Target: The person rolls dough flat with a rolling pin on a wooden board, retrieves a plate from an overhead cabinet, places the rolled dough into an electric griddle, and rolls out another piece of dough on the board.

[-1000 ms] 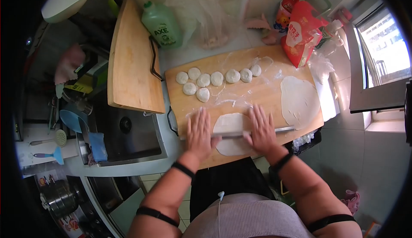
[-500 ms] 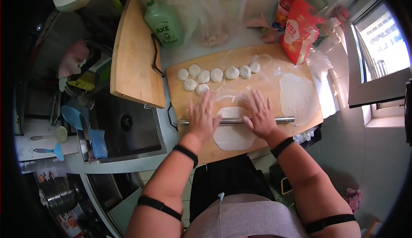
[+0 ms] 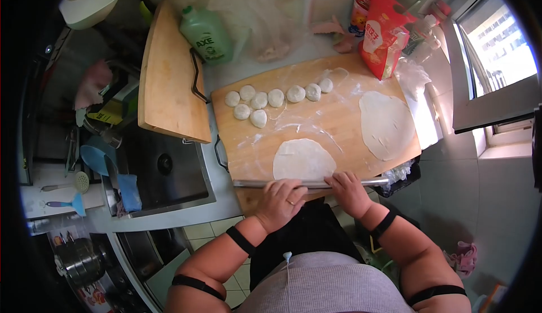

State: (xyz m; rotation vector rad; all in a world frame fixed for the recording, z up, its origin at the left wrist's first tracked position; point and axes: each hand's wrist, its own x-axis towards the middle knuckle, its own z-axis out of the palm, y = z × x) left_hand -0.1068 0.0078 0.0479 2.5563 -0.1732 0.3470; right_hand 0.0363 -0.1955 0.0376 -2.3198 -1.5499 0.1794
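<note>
A metal rolling pin lies crosswise near the board's front edge, over the near part of a flat dough sheet. My left hand, wearing a ring, has its fingers curled over the pin left of its middle. To the right, my right hand grips the same pin with bent fingers. A second rolled sheet of dough rests at the board's right side. Several floured dough balls sit farther back on the wooden board.
An upright cutting board stands on the left beside the sink. Behind the work board are a green detergent bottle and a red flour bag. An open window is at the right.
The rolling pin has come toward my body, from the middle of the dough sheet to its near edge. My flat, outstretched hands have moved back with it and now curl over it.
</note>
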